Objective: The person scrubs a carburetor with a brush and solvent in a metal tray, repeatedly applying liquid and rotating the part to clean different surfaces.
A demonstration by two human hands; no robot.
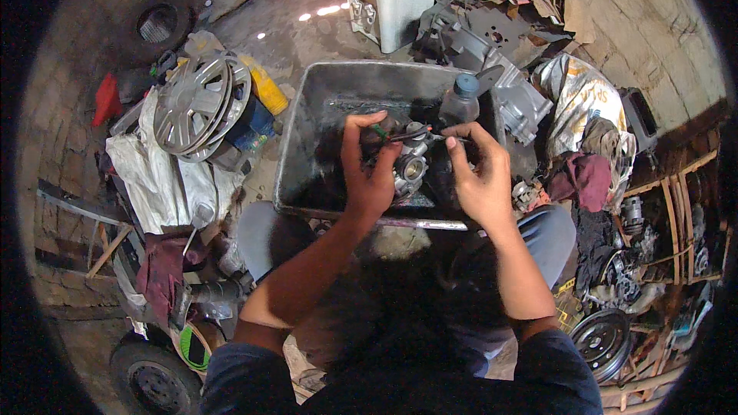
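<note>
My left hand curls around a thin dark piece with a bit of green at its near end. Its thumb and forefinger lie either side of that piece; the other fingers are hidden. Thumb and forefinger of my right hand pinch a thin, silvery piece that points toward the dark one; I cannot make out its kind. Just below, between the hands, is a grey metal part with a round bore, like a carburetor. Both hands are over a black plastic tub.
A clear bottle with a blue cap stands in the tub's right side. Silvery wheel covers and white sacking lie left. A cast metal housing and a printed sack lie right. Beyond the tub stands a white container.
</note>
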